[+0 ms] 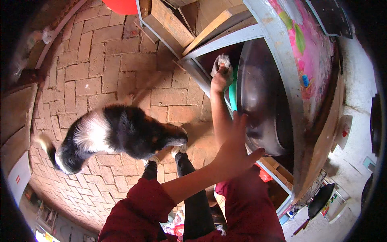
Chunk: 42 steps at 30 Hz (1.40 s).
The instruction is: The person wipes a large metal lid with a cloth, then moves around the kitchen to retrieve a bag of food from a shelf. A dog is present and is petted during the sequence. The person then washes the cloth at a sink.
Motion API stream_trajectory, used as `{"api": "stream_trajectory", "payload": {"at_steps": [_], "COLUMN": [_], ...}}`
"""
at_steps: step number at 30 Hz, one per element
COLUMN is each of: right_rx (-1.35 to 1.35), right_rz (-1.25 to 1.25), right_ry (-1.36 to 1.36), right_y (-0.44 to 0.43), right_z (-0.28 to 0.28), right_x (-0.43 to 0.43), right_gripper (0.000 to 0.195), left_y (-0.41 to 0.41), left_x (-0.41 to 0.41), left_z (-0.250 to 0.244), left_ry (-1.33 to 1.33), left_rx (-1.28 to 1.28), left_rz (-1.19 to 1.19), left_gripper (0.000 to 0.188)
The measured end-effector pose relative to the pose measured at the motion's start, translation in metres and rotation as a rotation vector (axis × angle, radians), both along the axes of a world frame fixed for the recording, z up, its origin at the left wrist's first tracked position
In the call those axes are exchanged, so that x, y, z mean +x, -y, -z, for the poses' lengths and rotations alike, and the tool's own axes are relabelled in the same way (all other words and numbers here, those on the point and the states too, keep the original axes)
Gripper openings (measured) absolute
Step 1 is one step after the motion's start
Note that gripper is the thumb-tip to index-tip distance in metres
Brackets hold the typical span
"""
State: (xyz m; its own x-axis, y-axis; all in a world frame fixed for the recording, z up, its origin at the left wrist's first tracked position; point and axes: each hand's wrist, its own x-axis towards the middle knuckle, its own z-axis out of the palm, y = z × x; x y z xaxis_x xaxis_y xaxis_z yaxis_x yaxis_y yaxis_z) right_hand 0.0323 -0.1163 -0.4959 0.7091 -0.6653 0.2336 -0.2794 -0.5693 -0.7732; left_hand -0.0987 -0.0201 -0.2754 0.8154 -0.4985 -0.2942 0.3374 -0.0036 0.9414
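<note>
My left hand [232,148] crosses over my right forearm, fingers spread and holding nothing, close to the large dark metal basin [257,99]. Farther up, my right hand [220,79] grips a small whitish, bristly-ended thing [223,62]; its exact kind cannot be told. That hand is at the opening of a metal-framed cabinet [229,40], just left of the basin, which stands on its side inside. A green rim [232,93] shows between my right forearm and the basin.
A black, white and brown dog [121,130] stands on the brick floor [99,90], its muzzle by my feet. Wooden boards [172,22] lie at the cabinet's upper part, near a red round thing [122,4]. A flowered cover [305,60] lies over the top. A dark pan [321,199] is at lower right.
</note>
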Motion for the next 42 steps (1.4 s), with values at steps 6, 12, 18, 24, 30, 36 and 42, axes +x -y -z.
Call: {"api": "stream_trajectory", "payload": {"at_steps": [6,12,18,24,30,36,42], "right_rx": [0.836,0.607,-0.714,-0.837,-0.641,-1.266,-1.192], "right_rz": [-0.297,-0.426,-0.594,-0.315,-0.243,-0.498,-0.78], "right_ry": [-0.4,-0.264,-0.109,-0.364,-0.467,-0.492,-0.573], "right_y": [-0.088,-0.058,-0.051,-0.008,-0.01,-0.024,-0.024], "right_z": [-0.123,-0.247,-0.246,-0.2,-0.182,-0.178,-0.212], "right_x": [-0.142,-0.143,-0.029,0.05,0.086,0.02,-0.023], "right_gripper": [0.029,0.044,0.056,0.036,0.031,0.038,0.03], "left_y": [-0.031,-0.091,-0.022,0.016,0.042,0.036,0.044], "left_x": [0.002,-0.028,-0.062,-0.055,-0.055,-0.041,-0.044], "left_z": [-0.039,-0.078,-0.027,0.0,0.026,0.033,0.04], "left_ry": [0.185,0.161,-0.076,-0.127,-0.123,0.012,0.021], "left_rx": [0.079,-0.004,0.119,0.179,0.141,0.301,0.347], "left_rz": [-0.201,-0.52,-0.402,-0.275,-0.291,-0.305,-0.33], "left_gripper": [0.073,0.029,0.052,0.069,0.042,0.015,0.012]}}
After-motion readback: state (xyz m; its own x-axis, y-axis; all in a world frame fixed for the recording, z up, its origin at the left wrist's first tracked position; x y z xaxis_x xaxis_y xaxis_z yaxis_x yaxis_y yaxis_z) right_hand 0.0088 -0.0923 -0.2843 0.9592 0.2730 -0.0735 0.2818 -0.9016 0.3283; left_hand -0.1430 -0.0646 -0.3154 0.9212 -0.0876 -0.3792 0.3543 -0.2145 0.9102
